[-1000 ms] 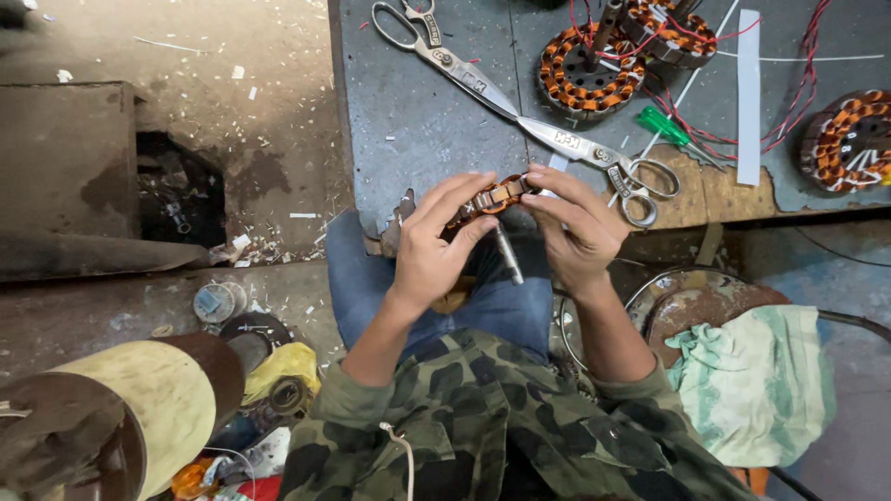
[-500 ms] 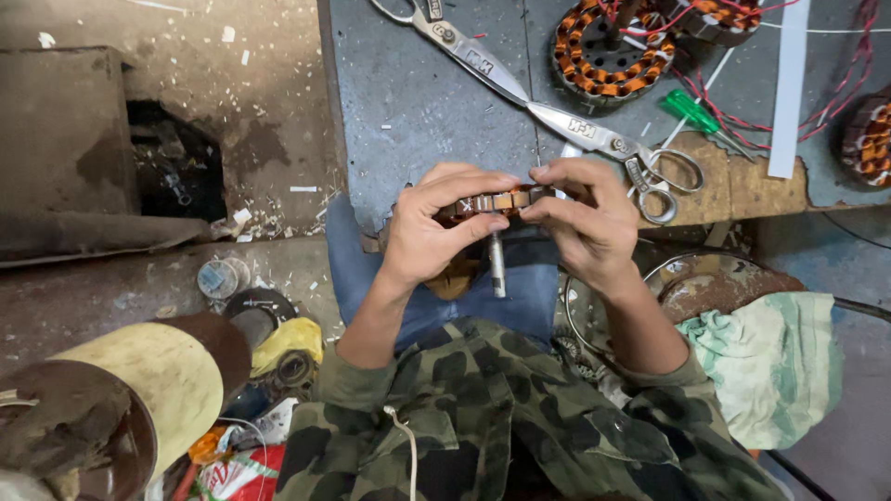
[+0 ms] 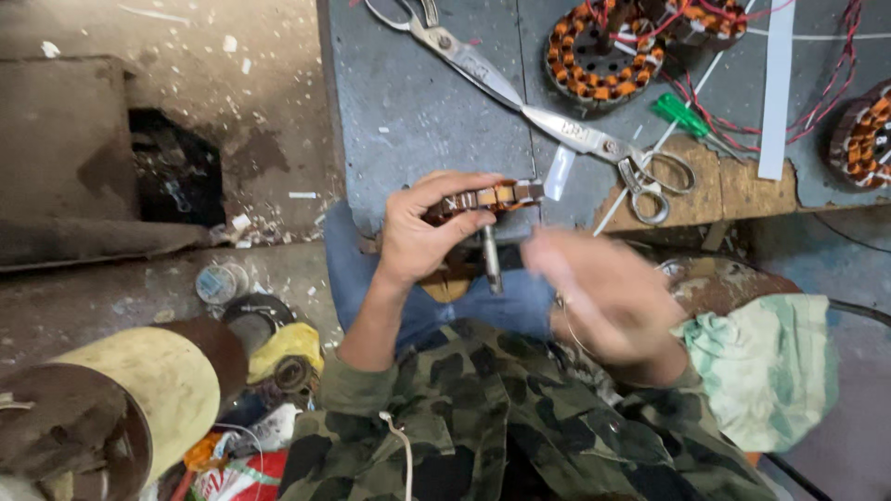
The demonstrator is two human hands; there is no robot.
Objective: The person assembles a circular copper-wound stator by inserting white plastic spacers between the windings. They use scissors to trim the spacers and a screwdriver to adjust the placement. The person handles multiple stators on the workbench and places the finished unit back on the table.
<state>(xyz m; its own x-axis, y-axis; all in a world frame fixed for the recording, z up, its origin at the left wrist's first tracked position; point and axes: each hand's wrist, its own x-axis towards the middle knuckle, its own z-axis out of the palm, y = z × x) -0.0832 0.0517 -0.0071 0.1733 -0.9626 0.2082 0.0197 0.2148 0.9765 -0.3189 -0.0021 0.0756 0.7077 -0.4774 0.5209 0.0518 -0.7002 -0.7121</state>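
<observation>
While the left hand (image 3: pixel 418 237) is gripping the brown copper-wound motor core with its steel shaft (image 3: pixel 483 209) above the lap, just off the grey bench (image 3: pixel 418 111) edge, the right hand (image 3: pixel 603 292) is blurring beside it, apart from the core; whether it is spread or curled cannot be told. The core is looking heavy, stiff and hard, its windings delicate, so the laminated rim seems the safest hold. Half a second earlier both hands were clasping it; now the right has let go. Long steel scissors (image 3: pixel 520 97) are lying on the bench.
</observation>
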